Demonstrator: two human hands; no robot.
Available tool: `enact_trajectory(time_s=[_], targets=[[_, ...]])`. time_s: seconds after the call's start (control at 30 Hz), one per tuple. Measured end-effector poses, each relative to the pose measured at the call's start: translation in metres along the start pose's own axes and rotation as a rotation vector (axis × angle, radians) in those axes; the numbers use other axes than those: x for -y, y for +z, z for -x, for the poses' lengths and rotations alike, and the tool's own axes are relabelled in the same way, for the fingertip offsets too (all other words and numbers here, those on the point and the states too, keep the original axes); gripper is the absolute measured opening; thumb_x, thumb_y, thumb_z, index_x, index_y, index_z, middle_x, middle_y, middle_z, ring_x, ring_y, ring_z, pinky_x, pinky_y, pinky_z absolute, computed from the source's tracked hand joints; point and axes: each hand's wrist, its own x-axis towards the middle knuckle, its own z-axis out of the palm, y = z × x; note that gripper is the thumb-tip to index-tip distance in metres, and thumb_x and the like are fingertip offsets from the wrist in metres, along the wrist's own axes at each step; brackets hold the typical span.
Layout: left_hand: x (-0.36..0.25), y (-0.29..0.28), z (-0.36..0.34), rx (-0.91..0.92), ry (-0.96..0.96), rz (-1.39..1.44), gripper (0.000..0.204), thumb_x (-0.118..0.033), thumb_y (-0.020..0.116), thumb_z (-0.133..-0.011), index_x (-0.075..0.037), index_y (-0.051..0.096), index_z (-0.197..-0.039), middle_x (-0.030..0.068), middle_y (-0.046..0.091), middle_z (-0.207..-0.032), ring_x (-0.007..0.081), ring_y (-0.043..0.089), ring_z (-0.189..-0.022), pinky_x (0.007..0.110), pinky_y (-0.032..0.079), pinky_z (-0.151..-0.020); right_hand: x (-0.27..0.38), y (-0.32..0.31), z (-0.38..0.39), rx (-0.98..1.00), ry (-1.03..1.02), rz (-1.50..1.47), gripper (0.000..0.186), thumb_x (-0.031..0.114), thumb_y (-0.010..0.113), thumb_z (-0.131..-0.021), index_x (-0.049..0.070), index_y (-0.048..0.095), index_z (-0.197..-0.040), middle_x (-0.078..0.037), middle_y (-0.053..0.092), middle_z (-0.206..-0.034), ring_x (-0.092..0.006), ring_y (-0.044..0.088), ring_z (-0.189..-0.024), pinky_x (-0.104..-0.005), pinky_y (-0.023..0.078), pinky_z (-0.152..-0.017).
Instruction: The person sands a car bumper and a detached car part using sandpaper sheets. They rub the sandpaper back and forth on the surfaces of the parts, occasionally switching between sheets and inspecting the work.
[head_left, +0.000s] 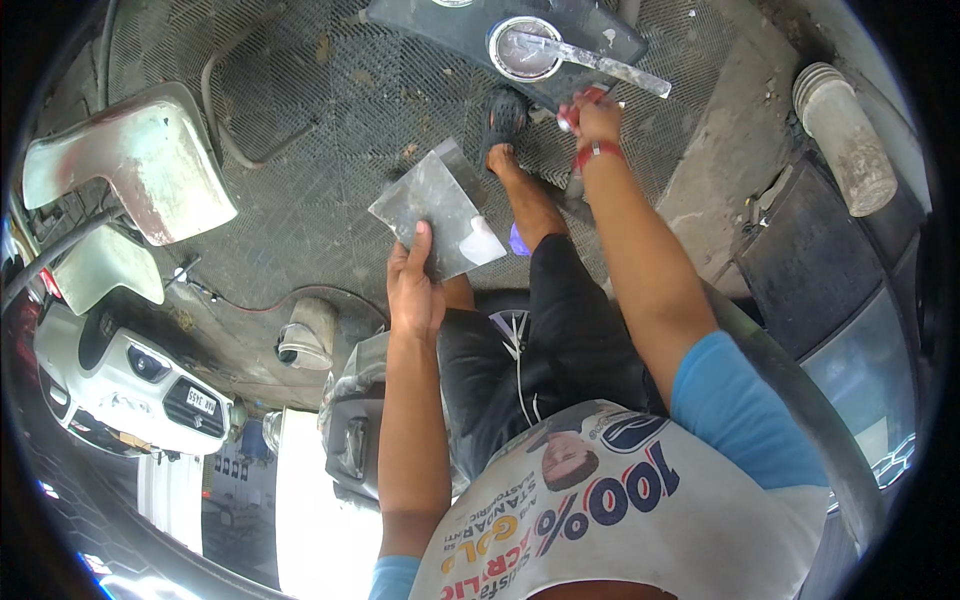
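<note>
In my left hand (412, 285) is a flat, translucent grey mixing sheet (428, 200), with the thumb on top and the fingers underneath. A pale dab of putty (482, 241) sits at the sheet's right corner. My right hand (600, 122) is reached forward and closed around a small red tube (590, 97) with a whitish end; most of the tube is hidden by the fingers. Just beyond it stands an open round can (497, 62) with greyish paste inside. A smeared putty knife (620, 72) lies across the can's rim, its end pointing right.
The can stands on a dark panel (430, 18) over ribbed matting. Painted curved panels (165, 150) and a white car (150, 375) are at left, with a bucket (305, 335) nearby. A dirty white bucket (845, 140) lies at right. A hose (212, 95) crosses the floor.
</note>
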Motion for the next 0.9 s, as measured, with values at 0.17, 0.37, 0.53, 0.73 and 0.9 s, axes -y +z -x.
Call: enact_trajectory(time_s=[0.17, 0.37, 0.53, 0.73, 0.9], targets=[[0.001, -0.003, -0.005, 0.005, 0.008, -0.003, 0.036, -0.023, 0.066, -0.106, 0.002, 0.057, -0.131, 0.0122, 0.067, -0.128, 0.0198, 0.064, -0.119, 0.034, 0.05, -0.105, 0.03, 0.004, 0.136, 0.257, -0.056, 0.169, 0.026, 0.021, 0.068, -0.104, -0.001, 0.064, -0.118, -0.006, 0.072, -0.091, -0.008, 0.06, -0.067, -0.0251, 0.054, -0.059], [-0.002, -0.002, -0.007, 0.059, 0.024, -0.058, 0.035, -0.024, 0.066, -0.106, 0.001, 0.059, -0.129, 0.0103, 0.068, -0.126, 0.0175, 0.064, -0.116, 0.034, 0.049, -0.105, 0.075, 0.009, 0.223, 0.686, -0.069, 0.535, 0.031, 0.027, 0.061, -0.108, 0.004, 0.072, -0.126, -0.003, 0.079, -0.103, -0.002, 0.058, -0.072, -0.0195, 0.048, -0.064], [0.0, -0.006, -0.009, 0.074, 0.036, -0.129, 0.037, -0.026, 0.066, -0.107, 0.002, 0.06, -0.129, 0.0096, 0.068, -0.125, 0.016, 0.064, -0.113, 0.034, 0.049, -0.104, 0.078, 0.009, 0.239, 0.778, -0.143, 0.738, 0.028, 0.022, 0.065, -0.105, 0.002, 0.073, -0.124, -0.004, 0.079, -0.1, -0.0047, 0.067, -0.081, -0.0237, 0.052, -0.07], [-0.001, -0.016, -0.014, 0.083, 0.019, -0.21, 0.038, -0.024, 0.066, -0.106, 0.004, 0.058, -0.131, 0.013, 0.068, -0.124, 0.0196, 0.067, -0.111, 0.035, 0.054, -0.099, 0.081, 0.019, 0.247, 0.814, -0.366, 0.924, 0.026, 0.023, 0.07, -0.1, 0.002, 0.075, -0.115, -0.01, 0.079, -0.097, -0.0169, 0.074, -0.083, -0.0316, 0.056, -0.075], [-0.005, -0.009, -0.01, 0.096, 0.022, -0.2, 0.037, -0.025, 0.066, -0.106, 0.004, 0.06, -0.129, 0.0116, 0.07, -0.121, 0.0175, 0.067, -0.109, 0.033, 0.053, -0.098, 0.085, 0.025, 0.247, 0.823, -0.429, 1.067, 0.023, 0.024, 0.072, -0.098, 0.005, 0.077, -0.11, -0.012, 0.079, -0.096, -0.0241, 0.076, -0.082, -0.0333, 0.057, -0.076]])
